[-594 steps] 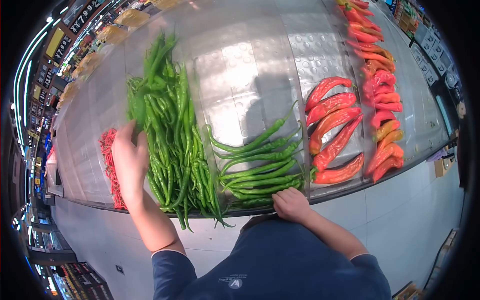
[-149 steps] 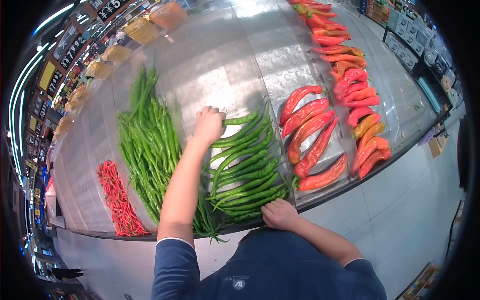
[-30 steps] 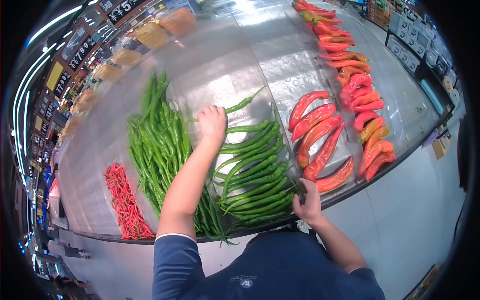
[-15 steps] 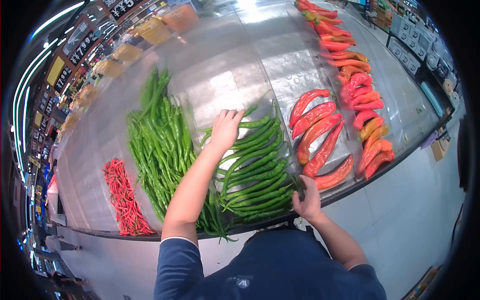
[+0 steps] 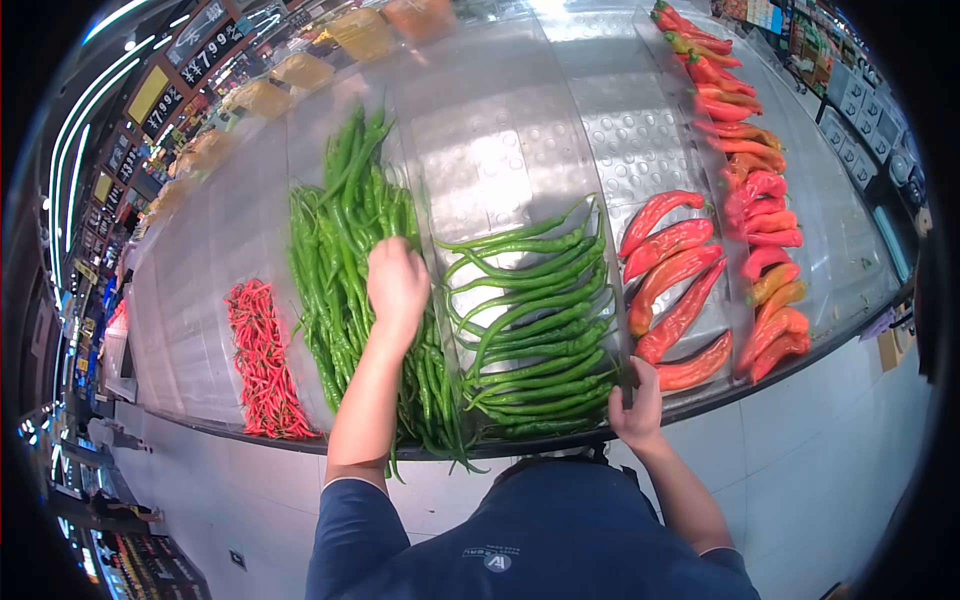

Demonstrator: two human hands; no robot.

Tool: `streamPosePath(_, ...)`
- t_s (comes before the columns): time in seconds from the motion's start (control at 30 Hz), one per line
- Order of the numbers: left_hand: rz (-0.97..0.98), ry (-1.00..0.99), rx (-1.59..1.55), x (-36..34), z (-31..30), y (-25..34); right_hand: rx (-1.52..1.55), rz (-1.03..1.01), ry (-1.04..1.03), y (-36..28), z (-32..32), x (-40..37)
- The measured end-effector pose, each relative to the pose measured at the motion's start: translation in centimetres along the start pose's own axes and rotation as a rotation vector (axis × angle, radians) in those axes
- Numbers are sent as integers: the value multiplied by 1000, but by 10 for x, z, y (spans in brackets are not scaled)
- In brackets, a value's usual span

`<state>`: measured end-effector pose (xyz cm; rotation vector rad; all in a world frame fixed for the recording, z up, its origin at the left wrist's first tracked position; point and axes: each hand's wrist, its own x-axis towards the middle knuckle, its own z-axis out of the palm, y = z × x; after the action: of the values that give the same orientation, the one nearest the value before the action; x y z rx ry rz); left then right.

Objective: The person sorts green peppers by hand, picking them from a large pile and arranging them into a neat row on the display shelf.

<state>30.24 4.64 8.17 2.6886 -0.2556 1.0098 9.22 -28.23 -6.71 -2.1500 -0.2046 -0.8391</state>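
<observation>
My left hand (image 5: 400, 287) is over the heap of long green peppers (image 5: 335, 270), its fingers curled down among them. The fingertips are hidden, so what they pinch cannot be made out. To the right of the heap, long green peppers (image 5: 540, 330) lie side by side in a stacked row, mostly crosswise. My right hand (image 5: 638, 408) is at the table's front edge, near the lower right end of that row. Its thumb and fingers are apart, with a dark gap between them, and it holds nothing I can see.
Several large red peppers (image 5: 668, 285) lie right of the green row. Beyond a clear divider (image 5: 735, 260) runs a column of red and orange peppers (image 5: 765, 215). Small red chilies (image 5: 265, 360) are heaped at left. The dark front edge (image 5: 290, 443) borders the table.
My left hand has moved left, from the top of the green row to the green pepper heap. My right hand stays at the front edge. The camera view has shifted somewhat.
</observation>
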Motion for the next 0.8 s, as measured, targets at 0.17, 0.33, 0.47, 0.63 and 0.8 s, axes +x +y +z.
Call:
streamPosePath(0.17,-280,-352,236,-26,-6,-21,-11,-26,17,0,0,0)
streamPosePath(0.33,-193,-313,83,-40,-7,-44,11,-18,17,1,0,-2)
streamPosePath(0.47,-242,-276,-32,-45,-20,-50,13,21,7,2,1,-3)
streamPosePath(0.63,-98,88,-199,-3,-65,-4,-11,32,-23,-6,-5,2)
streamPosePath(0.8,351,211,-283,56,-74,79,-12,44,-8,-4,-3,0)
